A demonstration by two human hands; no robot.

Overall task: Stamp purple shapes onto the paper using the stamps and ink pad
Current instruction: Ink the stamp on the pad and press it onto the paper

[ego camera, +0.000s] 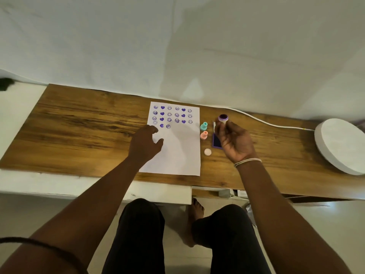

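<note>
A white paper (177, 155) lies on the wooden table (79, 131), its upper part covered with rows of purple smileys and hearts. My left hand (145, 143) rests on the paper's left edge, fingers loosely curved, holding nothing. My right hand (235, 141) pinches a lilac stamp (223, 118) tilted up, so its purple inked face shows. Under that hand lies the purple ink pad (215, 141), partly hidden. A teal stamp (204, 126) and a pink stamp (204, 135) stand just right of the paper. A pale round stamp (207, 152) sits below them.
A white cable (266, 123) runs along the table's back edge to a round white disc (339, 145) at the far right. A white cloth backdrop (177, 46) hangs behind. My knees and a bare foot show under the table's front edge.
</note>
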